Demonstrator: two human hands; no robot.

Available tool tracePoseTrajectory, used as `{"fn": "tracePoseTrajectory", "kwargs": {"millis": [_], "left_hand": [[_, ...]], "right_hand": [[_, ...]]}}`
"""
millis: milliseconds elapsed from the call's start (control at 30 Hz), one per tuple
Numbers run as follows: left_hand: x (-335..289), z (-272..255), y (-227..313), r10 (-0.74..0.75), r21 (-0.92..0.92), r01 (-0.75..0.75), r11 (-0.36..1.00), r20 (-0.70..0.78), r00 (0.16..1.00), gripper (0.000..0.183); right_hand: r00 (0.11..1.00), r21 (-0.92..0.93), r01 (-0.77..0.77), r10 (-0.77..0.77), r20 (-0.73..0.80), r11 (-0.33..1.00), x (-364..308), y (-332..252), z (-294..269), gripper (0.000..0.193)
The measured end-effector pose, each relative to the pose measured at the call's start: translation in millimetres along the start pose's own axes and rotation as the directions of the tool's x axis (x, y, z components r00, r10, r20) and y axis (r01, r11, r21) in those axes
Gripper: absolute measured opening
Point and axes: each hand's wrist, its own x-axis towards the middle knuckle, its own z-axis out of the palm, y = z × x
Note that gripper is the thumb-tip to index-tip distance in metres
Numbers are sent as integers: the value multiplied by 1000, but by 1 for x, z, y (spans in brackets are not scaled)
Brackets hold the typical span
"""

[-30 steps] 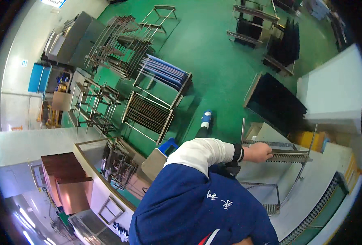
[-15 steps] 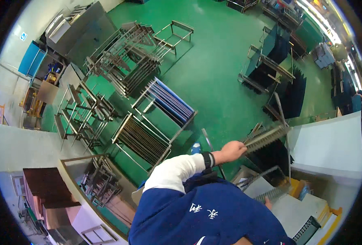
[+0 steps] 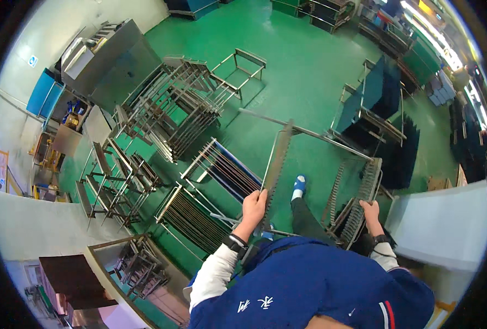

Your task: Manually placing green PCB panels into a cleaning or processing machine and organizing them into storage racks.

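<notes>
A metal slotted rack, with toothed side bars joined by thin rails, is held above the floor in front of my body. My left hand is closed around its left toothed bar near the lower end. On the right toothed bar, my right hand is closed, with the fingers partly hidden behind the metal. The rack stands open between the two bars, and my shoe shows through the gap.
Left of me stand a floor rack of brown panels and another with blue-edged panels. Several nested metal racks are behind them. Racks of dark panels stand at the right. A white surface lies beside my right arm.
The slotted rack has swung out from my right side to in front of me. My left hand has moved left, and my right hand, mostly hidden before, now shows on the right bar.
</notes>
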Motion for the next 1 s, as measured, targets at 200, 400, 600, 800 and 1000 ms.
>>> {"fn": "tracePoseTrajectory", "kwargs": {"millis": [200, 400, 600, 800, 1000], "left_hand": [[93, 23, 14, -115, -152, 85, 985, -201, 973, 43], [183, 51, 48, -174, -66, 161, 985, -318, 932, 44], [251, 68, 79, -176, -61, 165, 984, -336, 925, 44], [323, 66, 90, -258, -109, 235, 966, -333, 907, 45], [431, 49, 75, -199, -98, 176, 979, -337, 920, 46]], "right_hand": [[985, -181, 163, -150, 88, 970, 158, -113, 77, 35], [968, -234, 205, -161, 192, 950, 266, -198, 118, 37], [959, -169, 155, -108, 263, 973, 336, -233, 143, 37], [957, -156, 117, -70, 281, 981, 396, -268, 187, 36], [964, -214, 148, -93, 247, 966, 433, -342, 243, 31]]}}
